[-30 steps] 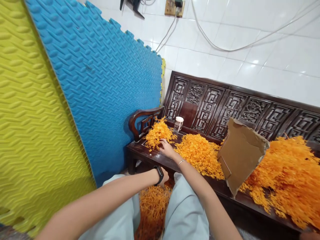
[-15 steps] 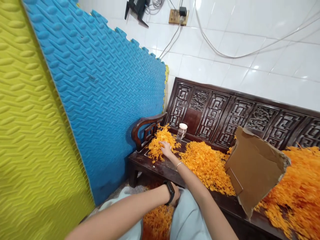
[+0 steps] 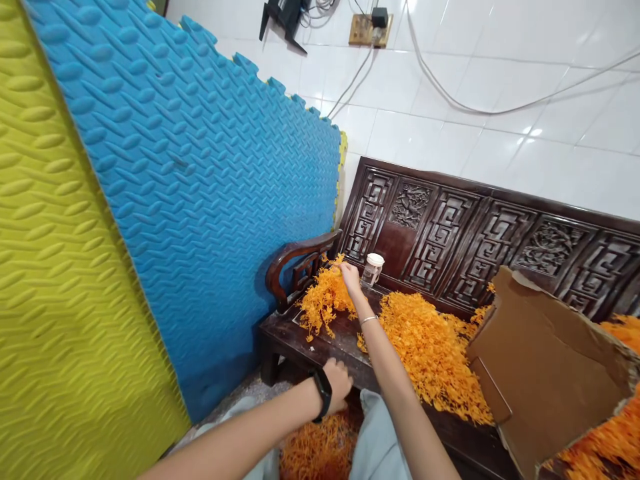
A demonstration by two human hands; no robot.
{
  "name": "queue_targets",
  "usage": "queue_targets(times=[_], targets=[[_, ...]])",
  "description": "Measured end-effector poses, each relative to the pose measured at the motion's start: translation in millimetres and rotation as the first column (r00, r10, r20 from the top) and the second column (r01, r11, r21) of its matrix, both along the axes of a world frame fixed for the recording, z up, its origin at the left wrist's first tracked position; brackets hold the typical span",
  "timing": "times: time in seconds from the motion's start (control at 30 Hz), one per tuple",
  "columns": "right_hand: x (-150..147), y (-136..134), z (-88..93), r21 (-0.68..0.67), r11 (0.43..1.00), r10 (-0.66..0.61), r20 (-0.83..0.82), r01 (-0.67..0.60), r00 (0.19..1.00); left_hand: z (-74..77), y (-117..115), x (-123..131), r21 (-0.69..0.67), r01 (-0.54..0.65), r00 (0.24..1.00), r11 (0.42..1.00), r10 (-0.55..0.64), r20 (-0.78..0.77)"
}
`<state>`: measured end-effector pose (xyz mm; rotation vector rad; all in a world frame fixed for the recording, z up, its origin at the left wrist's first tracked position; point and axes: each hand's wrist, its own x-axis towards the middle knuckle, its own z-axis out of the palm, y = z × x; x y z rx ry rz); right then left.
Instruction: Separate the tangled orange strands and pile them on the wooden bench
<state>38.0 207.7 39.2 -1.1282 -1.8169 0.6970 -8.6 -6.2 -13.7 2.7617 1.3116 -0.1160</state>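
My right hand [image 3: 351, 279], with a thin bracelet on its wrist, is at the upper edge of a small pile of orange frilly pieces [image 3: 325, 300] at the bench's left end. Its fingers are drawn together on an orange frilly piece, mostly hidden by the hand. My left hand [image 3: 337, 383], wearing a black wristband, hovers above my lap near the bench's front edge. Its fingers are bent and smeared by motion, so what they hold cannot be told. More orange pieces [image 3: 317, 447] lie below, between my legs.
A dark carved wooden bench [image 3: 345, 343] bears a larger orange heap [image 3: 430, 353] and a lidded clear jar [image 3: 373, 269]. A cardboard piece [image 3: 550, 373] stands right of that heap, with more orange pieces [image 3: 600, 440] beyond. Blue foam matting [image 3: 210, 200] rises at left.
My right hand has gone from resting on the small pile to its upper right edge, its fingers now closed. My left hand has lifted off my lap towards the bench. The view has shifted slightly.
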Motion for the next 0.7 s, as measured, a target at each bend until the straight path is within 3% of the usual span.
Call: queue_targets(times=[0.17,0.3,0.4,0.5,0.6,0.7], targets=[[23.9,0.0,9.2,0.079,0.995,0.060,-0.004,-0.059,0.998,29.0,31.0,-32.9,0.209,-0.267,0.932,0.941,0.197,0.304],[38.5,12.2,7.7,0.150,0.988,-0.016,-0.085,0.029,0.996,55.2,76.1,-51.8,0.264,-0.610,0.745,0.747,0.427,0.512],[43.4,29.7,-6.0,0.101,0.982,-0.141,-0.166,0.159,0.976,66.7,113.5,-53.2,0.272,-0.705,0.666,0.656,0.480,0.571],[42.2,41.0,-30.6,-0.012,0.983,-0.182,-0.173,0.182,0.968,58.8,141.8,-45.2,0.267,-0.689,0.689,0.674,0.494,0.531],[38.0,43.9,-51.9,-0.089,0.993,-0.094,-0.152,0.081,0.984,31.8,156.2,-37.3,0.222,-0.609,0.772,0.762,0.504,0.387],[37.1,46.7,-57.0,-0.115,0.993,-0.014,-0.148,-0.003,0.989,2.7,161.6,-37.8,0.160,-0.518,0.849,0.840,0.483,0.216]])
